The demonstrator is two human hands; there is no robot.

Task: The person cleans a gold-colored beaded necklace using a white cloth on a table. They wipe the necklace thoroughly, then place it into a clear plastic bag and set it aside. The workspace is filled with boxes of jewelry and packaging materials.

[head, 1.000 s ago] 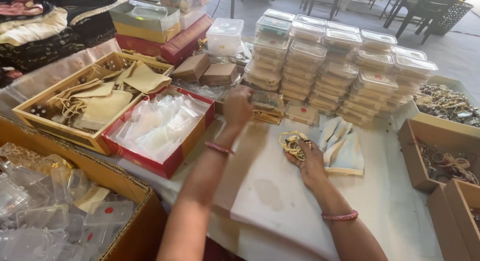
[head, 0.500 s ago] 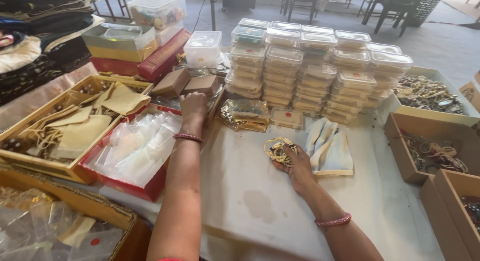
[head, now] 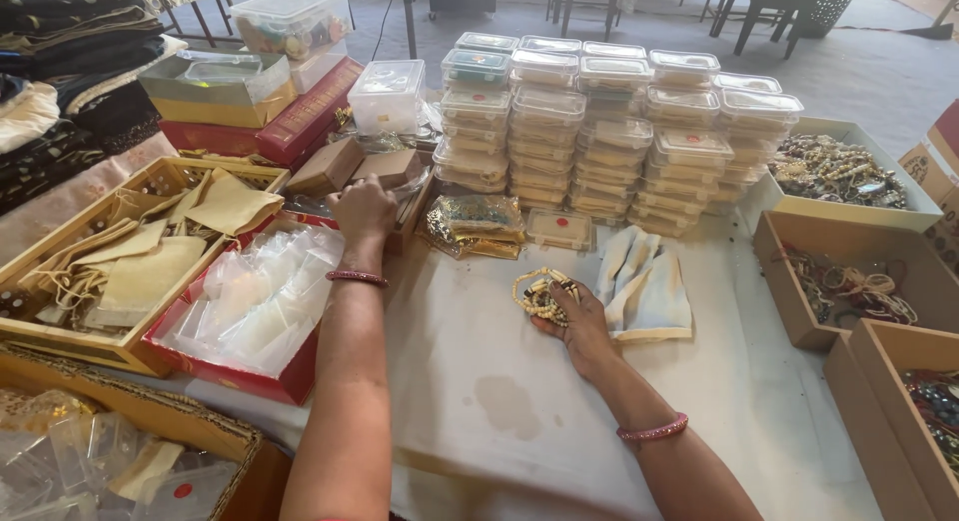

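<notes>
Hands apart: right hand [head: 577, 319] lies on the white cloth [head: 470, 381], fingers curled around one beaded bracelet bundle [head: 540, 293]. Left hand [head: 364, 209] reaches farther forward, fingers closed at two small brown boxes [head: 360, 167] (grip hidden). Beyond rise about ten stacks of clear plastic boxes [head: 609, 131]; a red tray of clear pouches [head: 255, 301] sits left.

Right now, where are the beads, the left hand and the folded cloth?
beads [head: 540, 293], head view, middle of the bunch.
left hand [head: 364, 210], head view, back of the hand.
cloth [head: 647, 291], head view, its middle.
</notes>
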